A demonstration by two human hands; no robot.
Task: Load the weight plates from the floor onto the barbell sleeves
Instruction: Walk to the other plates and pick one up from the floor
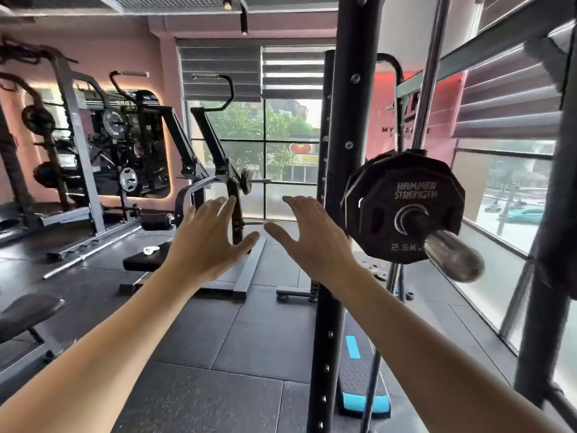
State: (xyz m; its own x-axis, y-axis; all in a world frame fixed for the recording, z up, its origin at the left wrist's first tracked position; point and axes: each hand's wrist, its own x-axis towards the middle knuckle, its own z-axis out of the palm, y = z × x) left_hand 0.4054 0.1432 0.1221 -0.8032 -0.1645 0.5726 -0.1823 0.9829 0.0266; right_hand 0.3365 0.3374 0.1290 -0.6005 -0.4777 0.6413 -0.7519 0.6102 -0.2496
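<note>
A black rack upright (340,195) dotted with bolt holes rises through the middle of the view, and the rubber-tiled gym floor (218,354) spreads beneath it. Both of the person's bare forearms reach forward and upward from the bottom corners, palms facing away, backs of the hands toward the camera. The left hand (207,242) is raised with fingers straight and slightly fanned, thumb stretched out to the right, holding nothing. The right hand (312,235) mirrors it, fingers extended and loosely spread, thumb stretched left toward the other thumb without touching it; it too is empty and sits just left of the upright. Right of the upright, a black twelve-sided Hammer Strength weight plate (406,207), marked 2.5 kg, stands on edge on the barbell sleeve (449,254). The chrome sleeve's long axis runs through the plate's hub and points toward the camera, down and rightward.
</note>
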